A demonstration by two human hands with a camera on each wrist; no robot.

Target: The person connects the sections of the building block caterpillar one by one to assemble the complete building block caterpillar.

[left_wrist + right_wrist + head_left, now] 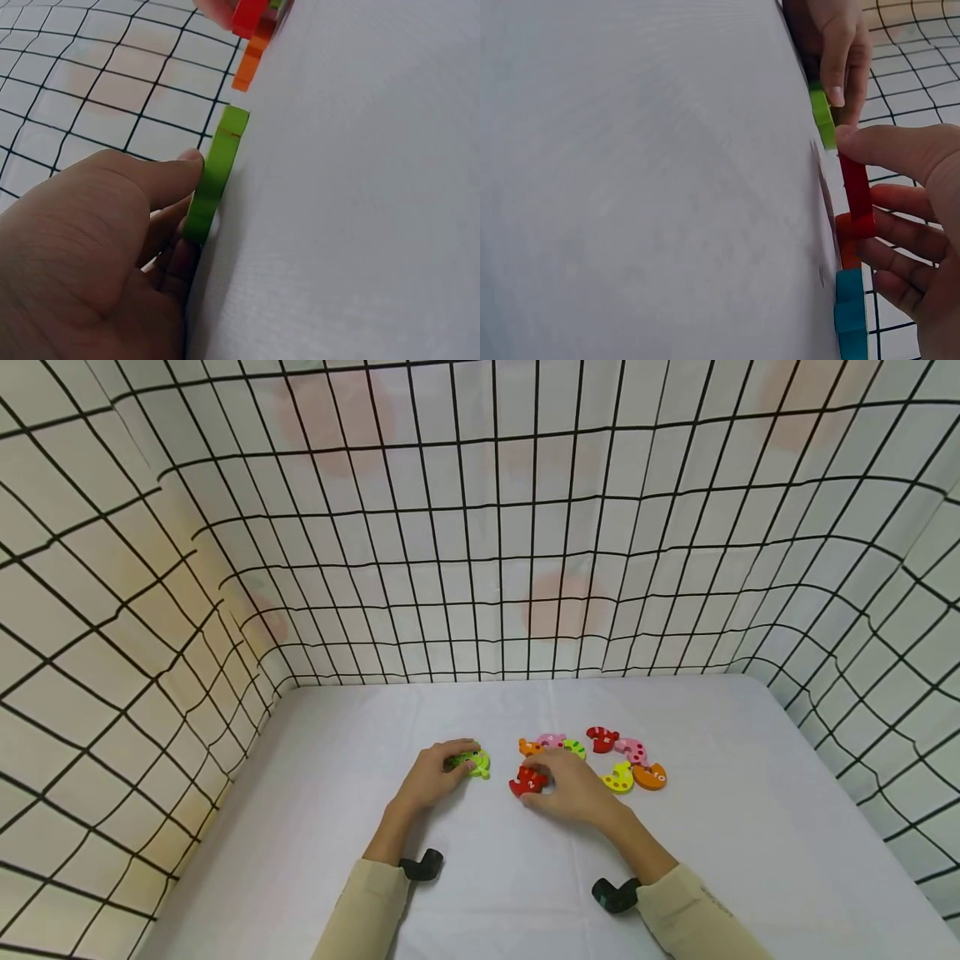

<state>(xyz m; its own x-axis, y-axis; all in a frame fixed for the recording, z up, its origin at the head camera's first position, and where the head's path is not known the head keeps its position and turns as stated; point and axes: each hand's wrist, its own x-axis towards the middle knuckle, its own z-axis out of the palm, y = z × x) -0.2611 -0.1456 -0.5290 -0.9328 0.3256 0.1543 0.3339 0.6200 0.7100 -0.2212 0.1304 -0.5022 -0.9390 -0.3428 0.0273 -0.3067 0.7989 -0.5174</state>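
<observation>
Green and flat, a puzzle piece [472,762] lies on the white worktop [750,827] under the left hand [433,774]. The left fingers [169,176] curl over it and pinch its edge, with the thumb tip right against the side. Just beside it, toward the other hand, a red piece [527,782] with a white number sits in the right hand [573,789]. The right fingers [900,232] are clamped on it, thumb on top and the others below. Both pieces touch the worktop. A small gap lies between them, so they are not joined yet.

Past the right fingers, an orange piece [531,747], a pink piece [551,740] and a second green piece [574,747] sit close together in a short curve, and they look joined. Further off on the right hand's outer side, more pieces [628,760] in red, pink, yellow and orange make another curve. I think the puzzle is about half done. The two held pieces have to go on, and the two curves are apart.

A checked cloth wall [480,527] stands behind everything.
</observation>
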